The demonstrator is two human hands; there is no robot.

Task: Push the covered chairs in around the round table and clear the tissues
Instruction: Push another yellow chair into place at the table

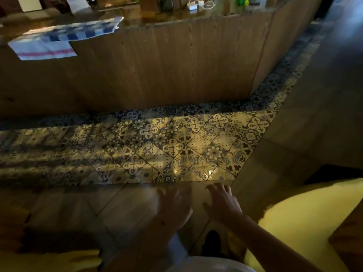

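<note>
My left hand (172,205) and my right hand (224,203) hang side by side over the wooden floor, fingers spread, nothing in either; the left one is blurred. A yellow-covered chair (306,214) fills the lower right, just right of my right forearm and apart from it. Another patch of yellow cover (49,262) shows at the bottom left edge. A brown wooden surface (349,238) cuts in at the right edge; whether it is the round table I cannot tell. No tissues are visible.
A wood-panelled counter (157,65) stands ahead, with a blue checked cloth (64,36) draped over its left end and a white charger (196,4) on top. Patterned floor tiles (176,146) border its base. A dark shoe (212,240) is below my hands.
</note>
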